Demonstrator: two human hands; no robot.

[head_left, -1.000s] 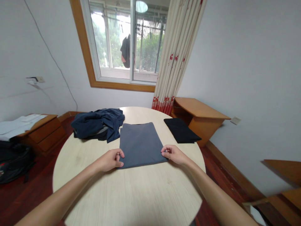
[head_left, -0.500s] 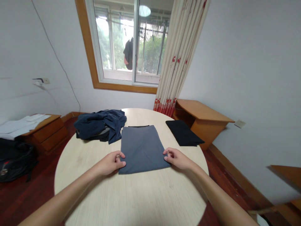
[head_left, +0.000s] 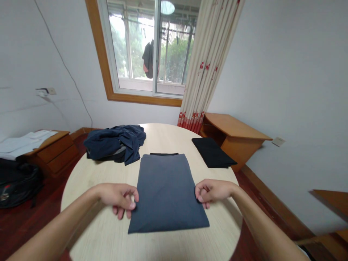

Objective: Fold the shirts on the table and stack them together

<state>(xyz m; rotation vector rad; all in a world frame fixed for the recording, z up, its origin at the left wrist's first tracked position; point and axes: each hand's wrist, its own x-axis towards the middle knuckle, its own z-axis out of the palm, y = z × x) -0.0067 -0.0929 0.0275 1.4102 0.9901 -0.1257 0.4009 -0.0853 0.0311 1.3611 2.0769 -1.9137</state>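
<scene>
Daylight thru window [head_left: 174, 54], overexp. in parts, soft shadows on table [head_left: 163, 139], sl. blur, wide-angle edge distort.

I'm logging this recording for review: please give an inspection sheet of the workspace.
Surface: round, pale wood-grain table.
Job's things: folded, rectangular slate-grey cloth; black strip beyond its far edge.
Clutter: crumpled navy cloth heap, far left; folded, rectangular black cloth, far right.
Hands: left hand and right hand pinch opposite side edges of the slate-grey cloth.
Cables: thin grey cable against white wall.
Surroundings: silver-framed glass window, cream curtain with red flowers, brown wooden desk.
</scene>
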